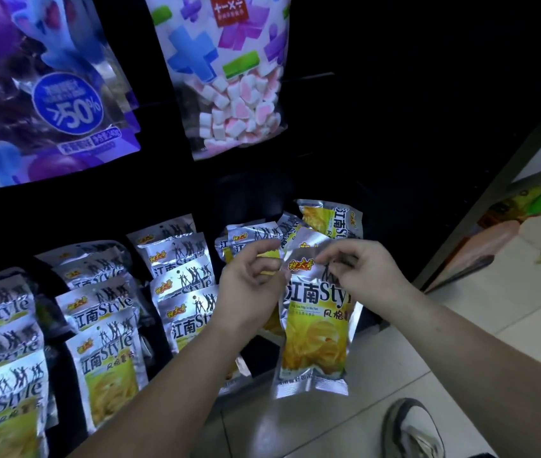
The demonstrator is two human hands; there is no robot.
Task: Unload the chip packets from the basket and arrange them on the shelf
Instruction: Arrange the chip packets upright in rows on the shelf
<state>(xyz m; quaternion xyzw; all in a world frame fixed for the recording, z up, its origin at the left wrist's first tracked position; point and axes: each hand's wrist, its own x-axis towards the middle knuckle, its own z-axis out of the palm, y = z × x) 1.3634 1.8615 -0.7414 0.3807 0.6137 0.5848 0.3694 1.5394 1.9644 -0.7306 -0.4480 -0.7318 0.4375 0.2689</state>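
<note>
Packet (315, 328) — right hand (366, 269); another (269, 256) — left hand (249, 285)

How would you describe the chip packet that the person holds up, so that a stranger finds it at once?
Start at the dark shelf with rows of silver-and-yellow chip packets. At its right end, over the pale floor tiles, one packet hangs upright, pinched at its top by the right hand. It alone is lifted and fully visible; the others lie overlapped.
</note>
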